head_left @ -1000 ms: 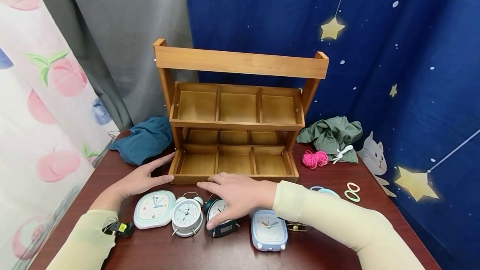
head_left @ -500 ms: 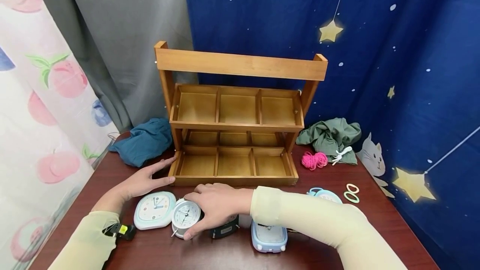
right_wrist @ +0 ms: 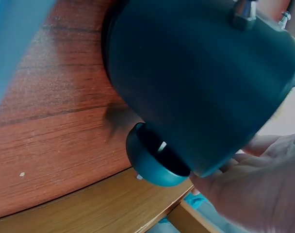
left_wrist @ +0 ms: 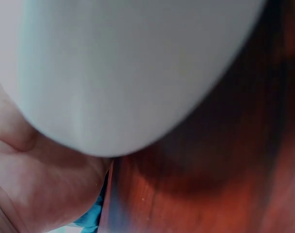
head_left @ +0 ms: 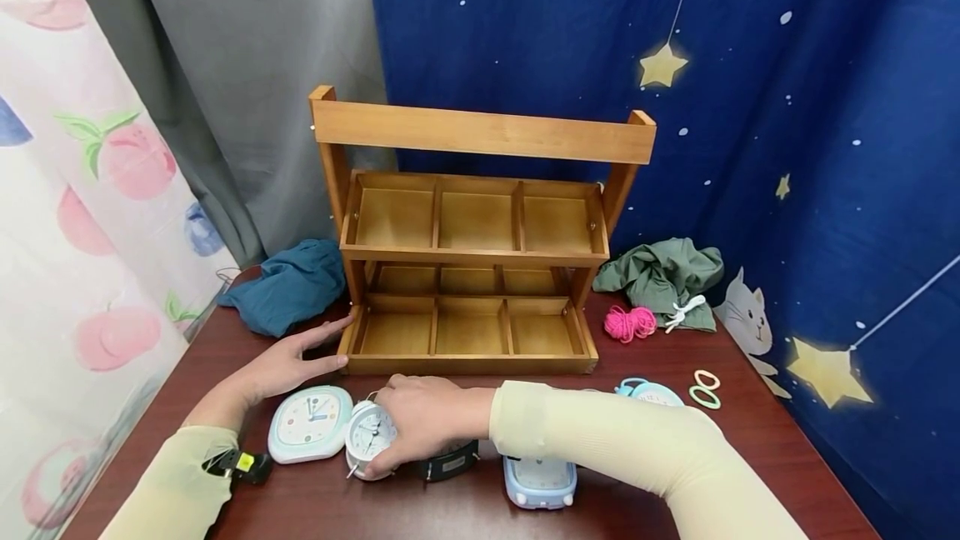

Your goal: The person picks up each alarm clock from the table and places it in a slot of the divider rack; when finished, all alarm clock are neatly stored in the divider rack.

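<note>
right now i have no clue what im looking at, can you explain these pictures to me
There is no machine here: a person works with two bare hands. The widest picture comes from a camera on the head, looking forward and down. The other two come from wrist cameras: the left shows a blurred pale shape, the right a dark clock up close.

The right hand grips a white alarm clock. The left hand is open, its fingers at the lower left corner of a wooden rack. Also on the table are a pale rounded clock, a squarish blue clock, pink yarn, blue cloth and green cloth.
</note>
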`<state>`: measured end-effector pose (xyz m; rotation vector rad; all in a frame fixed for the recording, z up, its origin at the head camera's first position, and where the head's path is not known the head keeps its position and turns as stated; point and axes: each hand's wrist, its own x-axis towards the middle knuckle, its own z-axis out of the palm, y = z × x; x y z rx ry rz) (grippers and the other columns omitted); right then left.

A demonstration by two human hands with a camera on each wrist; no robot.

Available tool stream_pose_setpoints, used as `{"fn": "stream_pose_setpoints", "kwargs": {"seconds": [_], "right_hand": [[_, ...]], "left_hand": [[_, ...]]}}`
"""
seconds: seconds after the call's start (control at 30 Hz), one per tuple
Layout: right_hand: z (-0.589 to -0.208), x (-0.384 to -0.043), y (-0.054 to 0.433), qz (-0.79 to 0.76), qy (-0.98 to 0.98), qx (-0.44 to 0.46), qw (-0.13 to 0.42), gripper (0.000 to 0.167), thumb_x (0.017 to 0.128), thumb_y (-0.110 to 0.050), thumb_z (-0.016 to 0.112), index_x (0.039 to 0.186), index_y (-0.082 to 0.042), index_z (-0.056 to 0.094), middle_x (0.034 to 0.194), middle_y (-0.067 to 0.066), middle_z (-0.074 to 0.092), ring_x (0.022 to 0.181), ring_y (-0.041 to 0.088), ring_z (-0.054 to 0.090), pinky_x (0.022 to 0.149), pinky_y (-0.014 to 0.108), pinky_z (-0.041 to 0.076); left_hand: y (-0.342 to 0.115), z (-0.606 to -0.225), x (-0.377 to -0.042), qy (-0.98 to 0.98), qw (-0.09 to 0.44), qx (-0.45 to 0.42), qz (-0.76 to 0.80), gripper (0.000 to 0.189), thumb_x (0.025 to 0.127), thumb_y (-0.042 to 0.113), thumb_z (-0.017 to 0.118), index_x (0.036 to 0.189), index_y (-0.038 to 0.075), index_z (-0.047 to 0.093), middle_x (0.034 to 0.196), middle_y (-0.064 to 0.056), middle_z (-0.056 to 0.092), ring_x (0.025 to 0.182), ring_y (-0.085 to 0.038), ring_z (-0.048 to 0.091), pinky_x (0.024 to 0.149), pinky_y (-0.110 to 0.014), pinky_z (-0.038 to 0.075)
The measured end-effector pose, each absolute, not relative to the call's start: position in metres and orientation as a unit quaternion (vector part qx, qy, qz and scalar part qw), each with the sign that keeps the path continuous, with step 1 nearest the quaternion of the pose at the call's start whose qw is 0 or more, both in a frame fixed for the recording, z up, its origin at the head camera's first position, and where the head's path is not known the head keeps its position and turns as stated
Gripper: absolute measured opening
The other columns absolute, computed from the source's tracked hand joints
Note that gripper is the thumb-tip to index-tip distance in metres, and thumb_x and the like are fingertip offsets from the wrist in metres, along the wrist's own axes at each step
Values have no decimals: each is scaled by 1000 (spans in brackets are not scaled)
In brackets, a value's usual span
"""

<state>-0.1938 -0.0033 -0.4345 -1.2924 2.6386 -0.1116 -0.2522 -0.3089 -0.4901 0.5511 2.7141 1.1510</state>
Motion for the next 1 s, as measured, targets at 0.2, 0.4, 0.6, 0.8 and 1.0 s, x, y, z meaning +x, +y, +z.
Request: {"fn": "stream_pose_setpoints", "kwargs": {"seconds": [0.2,0.4,0.6,0.8,1.0], "right_hand": [[-430,-194,1,-46,882,-461,89,68,82,-72,88,125,-21,74,111,-11,62,98,0,56,79,18,49],[-414,-200,9,-55,876,-475,58,77,84,-71,87,138,-19,72,128,-6,63,106,3,59,87,19,52],[-392,-215,15,-77,883,-464,13,86,84,-72,86,147,-16,68,149,3,60,127,13,62,102,28,57],[-379,-241,20,-86,888,-451,-41,85,85,-70,88,146,-15,66,154,7,57,133,19,61,104,34,58],[-383,-266,19,-76,896,-432,-69,87,85,-70,88,148,-14,66,155,10,57,134,23,62,105,36,58]], "left_hand": [[-306,-488,-251,897,74,175,398,76,109,47,72,175,23,41,177,-18,39,162,-49,32,122,-77,33],[-305,-488,-251,896,78,161,406,77,109,49,72,175,23,41,177,-19,39,162,-50,33,121,-76,35],[-308,-492,-253,895,84,152,411,79,108,53,72,175,26,40,177,-17,39,160,-49,37,120,-74,39],[-307,-493,-254,897,92,136,411,82,107,57,72,176,27,39,176,-20,40,161,-49,36,121,-74,37],[-305,-490,-253,890,96,136,424,82,107,52,74,175,24,39,175,-22,41,160,-50,38,120,-73,39]]}}
